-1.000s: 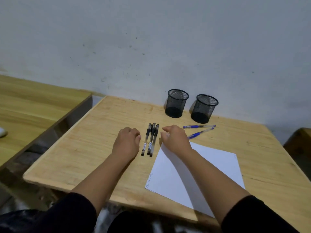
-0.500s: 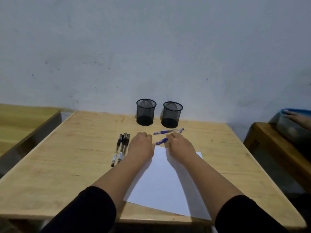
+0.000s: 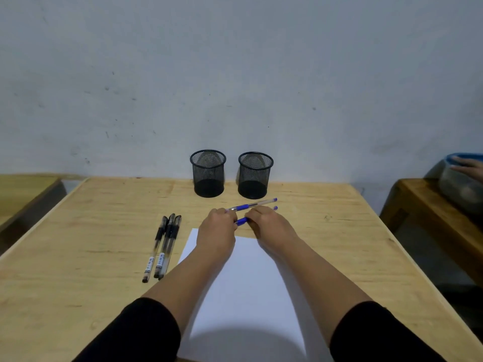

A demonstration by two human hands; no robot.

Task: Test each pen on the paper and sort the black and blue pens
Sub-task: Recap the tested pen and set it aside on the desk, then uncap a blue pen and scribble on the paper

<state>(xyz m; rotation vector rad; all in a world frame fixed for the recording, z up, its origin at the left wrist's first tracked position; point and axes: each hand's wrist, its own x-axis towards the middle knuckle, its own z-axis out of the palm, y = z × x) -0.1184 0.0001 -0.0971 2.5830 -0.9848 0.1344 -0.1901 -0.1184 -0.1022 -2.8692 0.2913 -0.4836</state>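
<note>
Three black pens [image 3: 167, 244] lie side by side on the wooden table [image 3: 91, 231], left of the white paper [image 3: 248, 288]. Two blue pens lie beyond the paper's far edge. The far blue pen [image 3: 257, 204] rests on the table, and my left hand [image 3: 217, 231], fingers curled, touches its near tip. The near blue pen [image 3: 241, 220] shows between my hands and pokes out past my right hand [image 3: 270, 227], which is closed over its middle. Two empty black mesh cups [image 3: 208, 173] [image 3: 254, 176] stand by the wall.
A second wooden bench [image 3: 431, 205] stands at the right with a clear blue-rimmed container [image 3: 460, 178] that another person's hand [image 3: 470, 168] touches. Another wooden table [image 3: 23, 189] sits at the left across a gap.
Both hands have moved from beside the black pens rightward and forward to the blue pens. The view has swung right, bringing the right bench into sight.
</note>
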